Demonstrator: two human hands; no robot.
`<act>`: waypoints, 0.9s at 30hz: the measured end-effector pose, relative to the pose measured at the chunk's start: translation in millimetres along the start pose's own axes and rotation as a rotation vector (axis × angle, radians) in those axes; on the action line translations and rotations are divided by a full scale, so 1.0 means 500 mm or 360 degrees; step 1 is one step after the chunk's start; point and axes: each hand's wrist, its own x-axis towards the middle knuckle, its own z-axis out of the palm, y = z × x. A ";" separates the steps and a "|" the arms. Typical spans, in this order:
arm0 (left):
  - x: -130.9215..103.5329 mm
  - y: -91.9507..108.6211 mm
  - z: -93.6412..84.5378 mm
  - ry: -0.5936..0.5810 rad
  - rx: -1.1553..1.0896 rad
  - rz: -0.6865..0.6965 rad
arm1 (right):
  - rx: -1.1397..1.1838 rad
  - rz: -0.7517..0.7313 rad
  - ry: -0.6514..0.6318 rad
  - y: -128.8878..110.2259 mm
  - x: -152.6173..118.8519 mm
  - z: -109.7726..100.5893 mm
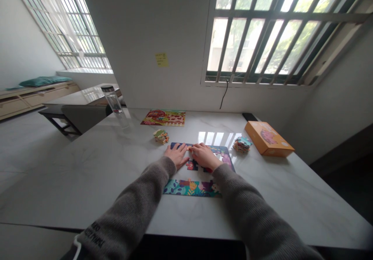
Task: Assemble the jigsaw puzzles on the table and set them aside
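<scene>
A partly assembled jigsaw puzzle [192,188] lies on the white marble-patterned table, its colourful border around a pale middle with a few joined pieces. My left hand [177,155] rests on its upper left part with the fingers spread. Beside it, my right hand [204,156] has its fingers bent together at a small orange piece [189,148] near the top edge. One stack of pieces [161,136] stands beyond the puzzle on the left, and another stack [242,144] is to its right.
Behind the left stack lies a farm picture sheet [163,118]. An orange box [268,139] sits at the right, with a dark object [249,117] behind it. A glass bottle [112,100] stands at the back left. The wall [175,85] bounds the table's far side.
</scene>
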 end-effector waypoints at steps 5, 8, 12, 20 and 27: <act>-0.004 -0.003 -0.001 -0.0036 -0.0029 0.0030 | -0.0010 -0.0008 0.0007 0.001 -0.002 0.000; -0.008 -0.005 -0.002 -0.0037 -0.0039 0.0038 | -0.0008 -0.0009 0.0000 0.001 -0.003 0.000; -0.009 -0.008 0.000 -0.0030 -0.0059 0.0038 | 0.0008 -0.0004 -0.0010 -0.001 -0.001 0.003; -0.017 -0.036 -0.003 0.0151 -0.0194 -0.0058 | 0.0601 -0.0030 0.0142 0.035 -0.016 -0.035; -0.029 -0.012 -0.014 0.0245 -0.0355 0.0409 | 0.0590 0.0049 0.0388 0.081 -0.081 -0.088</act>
